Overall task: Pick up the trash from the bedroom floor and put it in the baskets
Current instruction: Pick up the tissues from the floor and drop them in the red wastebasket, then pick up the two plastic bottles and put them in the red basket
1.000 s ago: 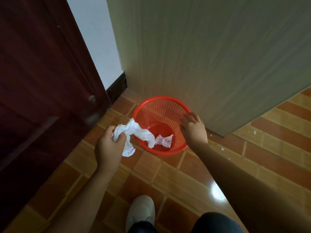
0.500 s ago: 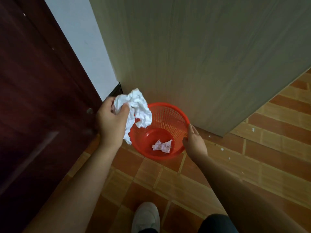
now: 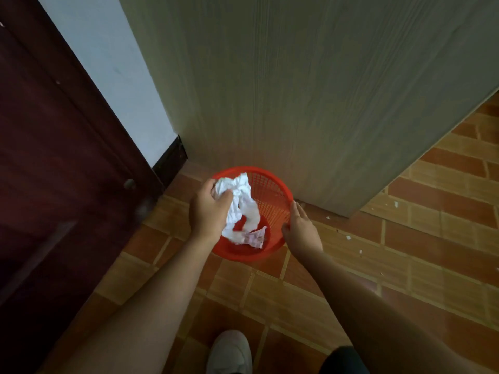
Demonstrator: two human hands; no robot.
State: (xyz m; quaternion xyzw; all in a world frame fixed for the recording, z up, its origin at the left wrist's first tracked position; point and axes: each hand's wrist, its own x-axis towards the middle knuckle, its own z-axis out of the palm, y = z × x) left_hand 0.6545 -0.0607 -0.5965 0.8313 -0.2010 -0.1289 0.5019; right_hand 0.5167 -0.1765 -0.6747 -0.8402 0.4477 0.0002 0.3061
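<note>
**Entry: crumpled paper, brought over red basket**

Left hand (image 3: 209, 211) gripped the white crumpled paper (image 3: 239, 203), fingers curled round it. Half a second before, the wad was held up beside the rim; it had since come down over the opening, its tail hanging inside. Right hand (image 3: 299, 229) rested against the basket (image 3: 272, 190) rim, fingers fairly straight, steadying it. A smaller scrap (image 3: 255, 237) lay at the bottom. White bits (image 3: 348, 238) lay on the tiles. Judged: release due next.
</note>
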